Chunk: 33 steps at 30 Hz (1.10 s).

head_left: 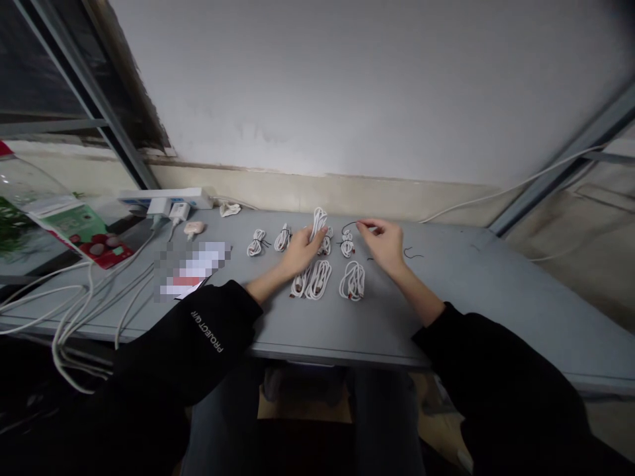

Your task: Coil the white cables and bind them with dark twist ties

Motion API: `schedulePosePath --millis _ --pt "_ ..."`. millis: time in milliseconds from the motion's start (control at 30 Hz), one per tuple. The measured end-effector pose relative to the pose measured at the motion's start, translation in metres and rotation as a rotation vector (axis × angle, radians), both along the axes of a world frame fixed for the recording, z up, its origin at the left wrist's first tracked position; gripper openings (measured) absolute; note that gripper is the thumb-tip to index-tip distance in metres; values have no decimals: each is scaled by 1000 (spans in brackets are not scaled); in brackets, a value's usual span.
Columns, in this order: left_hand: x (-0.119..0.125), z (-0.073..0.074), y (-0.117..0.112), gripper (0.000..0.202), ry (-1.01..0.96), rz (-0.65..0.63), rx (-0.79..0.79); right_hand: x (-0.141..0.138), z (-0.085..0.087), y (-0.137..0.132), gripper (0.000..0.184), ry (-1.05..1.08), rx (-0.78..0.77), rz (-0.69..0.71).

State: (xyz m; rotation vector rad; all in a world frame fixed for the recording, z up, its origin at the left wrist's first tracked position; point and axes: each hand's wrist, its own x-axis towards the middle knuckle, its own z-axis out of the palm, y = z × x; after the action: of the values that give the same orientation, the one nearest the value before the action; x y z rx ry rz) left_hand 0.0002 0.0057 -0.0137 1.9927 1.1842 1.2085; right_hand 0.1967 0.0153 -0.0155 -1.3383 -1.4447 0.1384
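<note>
Nearest you on the bench (pixel 317 330): three white coils (pixel 319 281), no ties visible, so probably left to do. Spare tie (pixel 413 254) right of your right hand (pixel 384 241), which pinches a black tie (pixel 350 223). Your left hand (pixel 300 248) grips another coil (pixel 319 218), looks mid-job. Back row: three bundles (pixel 256 243) tied, likely done; a fourth half hidden, can't tell.

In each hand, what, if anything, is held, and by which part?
Left hand: a coiled white cable, by its lower part. Right hand: a thin black twist tie, pinched apparently near one end.
</note>
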Motion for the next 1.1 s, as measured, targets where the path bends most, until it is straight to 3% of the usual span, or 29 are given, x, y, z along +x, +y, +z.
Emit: schedulePosePath --millis 133,300,533,600,733,933,1100 --pt "2 4 -5 44 -23 -86 -106 -20 -3 -12 23 137 226 175" --pt "4 3 -6 35 52 -107 -111 -32 -1 -27 19 157 330 237" --pt "4 8 -20 25 600 -61 136 -43 1 -38 18 123 409 229" --pt "5 10 -24 24 641 -68 151 -44 -1 -39 19 92 394 240" --pt "8 8 -19 25 323 -91 69 -44 -4 -36 19 67 351 260" --pt "10 12 -14 25 -229 -175 -400 -42 -14 -24 21 216 173 361" --pt "9 15 -18 33 -405 -315 -421 -37 -21 -14 21 205 119 376"
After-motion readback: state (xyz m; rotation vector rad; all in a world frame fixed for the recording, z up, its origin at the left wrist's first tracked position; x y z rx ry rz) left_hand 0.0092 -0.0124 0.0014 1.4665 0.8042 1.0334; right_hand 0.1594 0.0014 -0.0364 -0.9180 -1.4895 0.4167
